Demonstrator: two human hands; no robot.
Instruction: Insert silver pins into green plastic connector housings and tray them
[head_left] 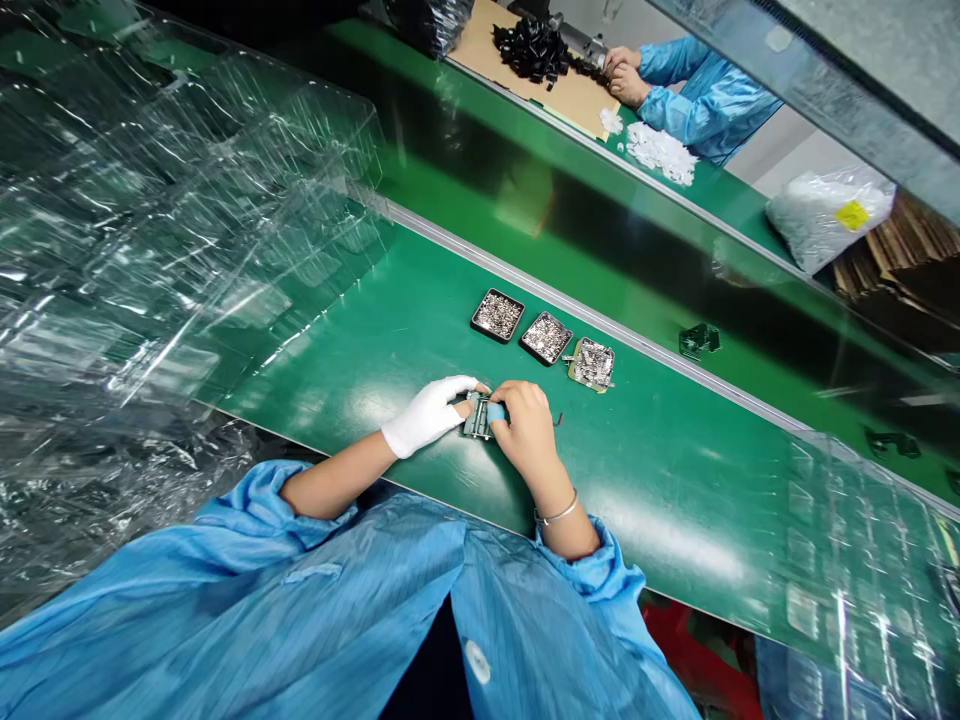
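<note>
From where I stand, the work sits on the green table (675,470), nearer its near edge than its far one: a small metal part (479,416), greenish-grey, with bars running along it. The left hand (429,415), in a white glove with bare fingertips, grips it from the left side. The bare right hand (527,425) closes on the opposite side, a blue wrap (495,412) on one of its digits. Both grips are narrow, with the part pinched between them; whether it rests on the tabletop or is lifted just off it, I can't tell.

I'd judge it light and stiff, unlikely to bend under the fingers, though bare metal may be slippery. The outer sides look the best place to hold, keeping fingertips off the bars in the middle.

Just beside the right hand lies a thin bent rod (559,419). Toward the far edge stand a left tray (511,339) and a middle tray (536,354) of tiny shiny pieces, then a heap of larger metal pieces (592,363). Clear plastic trays (300,200) crowd the table's left end, with a clear plastic sheet (847,560) toward its right.
</note>
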